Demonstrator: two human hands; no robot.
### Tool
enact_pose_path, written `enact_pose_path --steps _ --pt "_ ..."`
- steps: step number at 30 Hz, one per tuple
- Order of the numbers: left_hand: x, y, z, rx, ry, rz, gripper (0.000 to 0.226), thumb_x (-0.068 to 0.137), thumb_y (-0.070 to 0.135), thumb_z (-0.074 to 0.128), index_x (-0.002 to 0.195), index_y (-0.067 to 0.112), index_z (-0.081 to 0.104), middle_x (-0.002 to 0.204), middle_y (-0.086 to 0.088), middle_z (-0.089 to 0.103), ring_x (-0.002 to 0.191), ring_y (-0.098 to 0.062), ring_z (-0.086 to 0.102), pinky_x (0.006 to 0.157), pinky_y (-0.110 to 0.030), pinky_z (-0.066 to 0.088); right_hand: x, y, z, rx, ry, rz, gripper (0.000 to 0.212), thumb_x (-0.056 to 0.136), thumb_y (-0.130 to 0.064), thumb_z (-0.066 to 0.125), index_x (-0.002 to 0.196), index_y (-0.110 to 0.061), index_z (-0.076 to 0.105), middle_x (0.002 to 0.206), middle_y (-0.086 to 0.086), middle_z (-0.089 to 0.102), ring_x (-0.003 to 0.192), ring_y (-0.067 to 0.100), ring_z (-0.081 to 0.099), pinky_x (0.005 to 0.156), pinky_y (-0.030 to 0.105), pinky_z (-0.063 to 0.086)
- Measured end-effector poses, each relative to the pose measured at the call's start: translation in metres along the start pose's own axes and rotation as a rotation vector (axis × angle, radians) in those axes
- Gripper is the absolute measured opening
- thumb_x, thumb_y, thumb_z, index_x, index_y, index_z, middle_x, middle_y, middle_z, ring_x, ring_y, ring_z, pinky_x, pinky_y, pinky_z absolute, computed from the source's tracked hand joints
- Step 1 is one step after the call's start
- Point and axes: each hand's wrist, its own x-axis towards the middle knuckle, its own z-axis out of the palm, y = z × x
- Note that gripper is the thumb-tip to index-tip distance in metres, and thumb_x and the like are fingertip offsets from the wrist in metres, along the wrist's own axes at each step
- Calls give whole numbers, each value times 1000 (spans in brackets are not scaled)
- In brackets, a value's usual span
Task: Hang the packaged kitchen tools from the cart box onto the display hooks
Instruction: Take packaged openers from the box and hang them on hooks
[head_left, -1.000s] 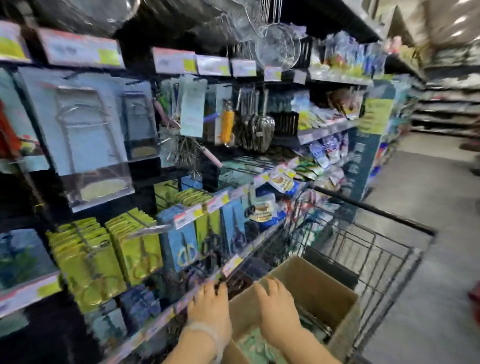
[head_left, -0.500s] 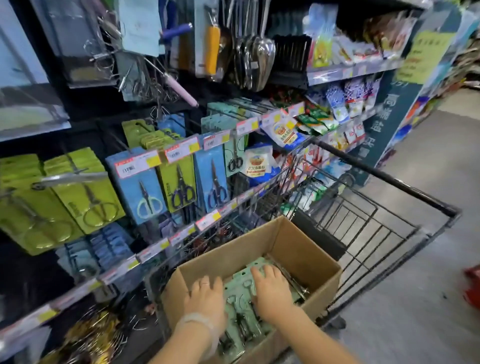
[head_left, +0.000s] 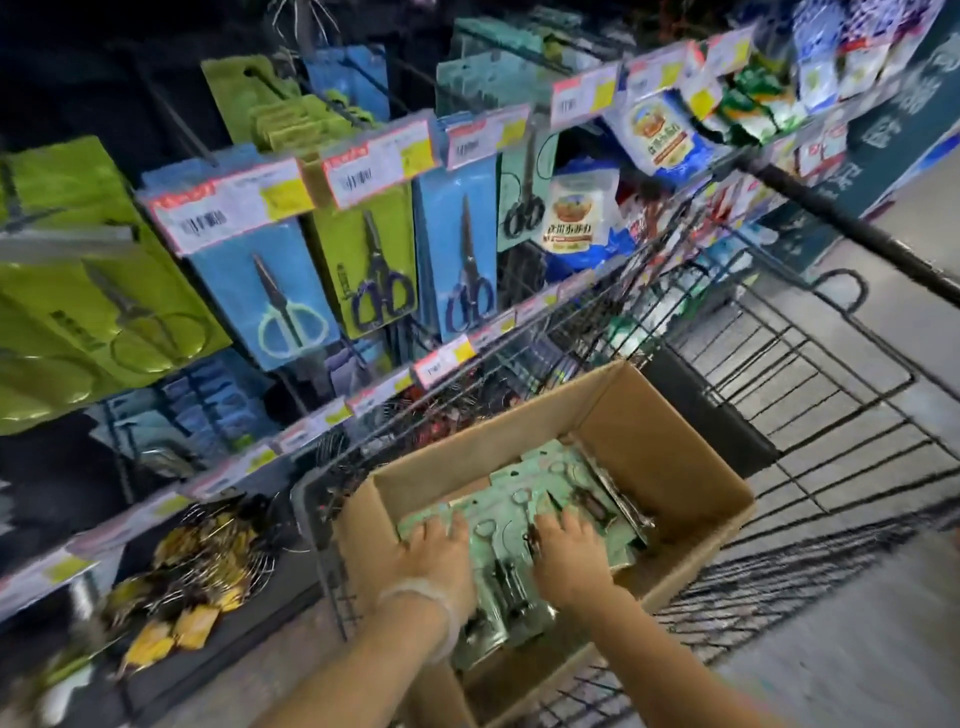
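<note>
Nearest, both hands are down inside the cardboard box (head_left: 649, 452) in the wire cart (head_left: 810, 395). The left hand (head_left: 434, 553) and right hand (head_left: 569, 551) lie palm-down on the pale green carded tool packs (head_left: 511, 512), fingers mostly spread; neither plainly grips a pack, and whether the fingertips have hooked a card edge cannot be told. The packs lie flat and overlapping, so the sensible move is probably to work one card free by its edge, lift it clear of the stack without dragging its neighbours, and turn the hang hole upward before reaching out. Beyond the cart, blue scissor packs (head_left: 457, 244) and green ones (head_left: 93, 270) hang from display hooks (head_left: 176, 124) behind red-and-yellow price tags (head_left: 234, 202). Print on the tags and on the blue-and-white bags (head_left: 574, 218) farther back is too blurred to read.
</note>
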Motion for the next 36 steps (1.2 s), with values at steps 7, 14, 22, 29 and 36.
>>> enact_pose_path --steps 7,14,22,29,36 --pt "37 4 18 -107 -105 -64 71 93 15 52 150 20 10 155 -7 11 141 -29 17 112 -42 24 45 17 13 52 -159 12 58 96 -28 47 147 -25 21 153 11 20 141 32 21 114 47 21" --pt "76 13 56 -280 -256 -217 76 92 18 56 150 20 8 154 -10 15 139 -30 23 112 -41 30 110 37 51 142 -408 56 66 91 -26 57 147 -18 22 148 12 32 136 31 32 112 45 32" --pt "111 17 99 -494 -363 -480 76 94 30 53 152 15 5 156 -7 16 143 -27 20 117 -36 21 161 47 97 297 -500 73 56 91 -18 57 141 -22 31 125 7 55 103 21 57 90 32 49" --pt "118 14 120 -645 -335 -609 76 90 39 57 151 25 12 149 -8 32 134 -29 37 109 -40 36 186 34 118 552 -462 256 40 94 -10 52 133 -13 42 105 4 57 72 8 48 54 15 38" --pt "108 23 121 -817 -310 -632 67 92 30 58 148 19 23 151 -5 32 136 -26 36 108 -35 37 173 43 106 576 -440 208 44 95 0 42 136 -16 41 102 6 55 65 8 50 50 15 40"
